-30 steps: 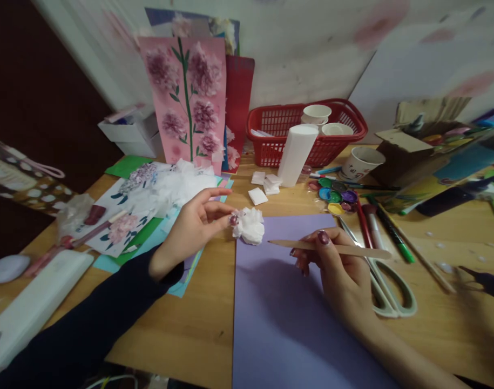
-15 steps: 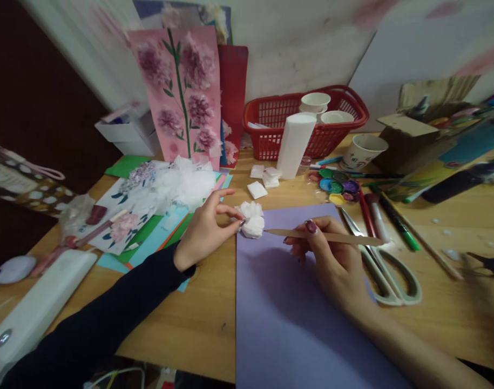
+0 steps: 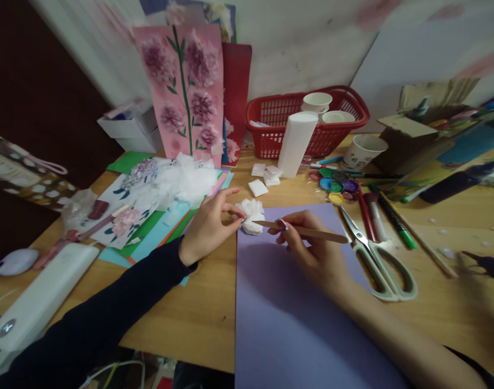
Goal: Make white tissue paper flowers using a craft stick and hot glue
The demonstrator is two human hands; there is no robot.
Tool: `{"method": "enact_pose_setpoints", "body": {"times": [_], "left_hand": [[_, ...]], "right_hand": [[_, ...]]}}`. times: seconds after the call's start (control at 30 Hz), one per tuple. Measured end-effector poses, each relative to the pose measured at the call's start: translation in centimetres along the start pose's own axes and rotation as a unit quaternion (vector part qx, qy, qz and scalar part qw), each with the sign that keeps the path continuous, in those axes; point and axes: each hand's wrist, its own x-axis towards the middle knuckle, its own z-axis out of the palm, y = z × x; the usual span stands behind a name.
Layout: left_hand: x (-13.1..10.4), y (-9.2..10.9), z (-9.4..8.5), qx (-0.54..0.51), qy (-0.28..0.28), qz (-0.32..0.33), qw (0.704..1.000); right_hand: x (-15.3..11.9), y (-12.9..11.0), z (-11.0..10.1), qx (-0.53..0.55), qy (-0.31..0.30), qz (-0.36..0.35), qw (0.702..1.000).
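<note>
In the head-worn view, the right hand (image 3: 317, 251) has shifted left since half a second earlier, carrying a pointed wooden stick (image 3: 323, 234) until its tip overlaps a crumpled white tissue flower (image 3: 252, 209); whether the tip presses into the tissue is too small to tell. The right hand's grip is closed around the stick, thumb on top. The left hand (image 3: 206, 224), in a dark sleeve, has its grip pinching the flower's left edge between thumb and finger, the other fingers lifted. The flower sits at the upper-left corner of a purple sheet (image 3: 287, 324) spread over the wooden surface (image 3: 182, 319). Scissors (image 3: 359, 235) lie to the right, blades partly over the sheet, beside brushes and a green-ended marker (image 3: 400, 231). Beyond the flower are folded white squares (image 3: 258, 188), an upright white roll (image 3: 297, 146) in front of a red basket (image 3: 271, 141), and a round paint palette (image 3: 336, 185). A heap of white tissue (image 3: 190, 183) lies left of the squares, below a pink floral panel (image 3: 177, 102).
</note>
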Motion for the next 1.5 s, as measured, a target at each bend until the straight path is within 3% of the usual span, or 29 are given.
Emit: {"method": "enact_pose_setpoints", "body": {"times": [0.17, 0.33, 0.83, 1.5], "left_hand": [[-0.1, 0.2, -0.1, -0.045, -0.002, -0.031, 0.999], [-0.1, 0.1, -0.2, -0.062, -0.011, -0.038, 0.997], [-0.1, -0.2, -0.2, -0.085, -0.019, -0.012, 0.996], [-0.1, -0.1, -0.4, -0.082, -0.022, -0.012, 0.996]], "right_hand": [[1.4, 0.0, 0.2, -0.097, -0.035, -0.065, 0.993], [2.0, 0.3, 0.7, -0.146, -0.040, -0.083, 0.985], [1.7, 0.4, 0.9, -0.154, -0.060, -0.043, 0.985], [1.4, 0.3, 1.1, -0.169, -0.043, -0.073, 0.982]]}}
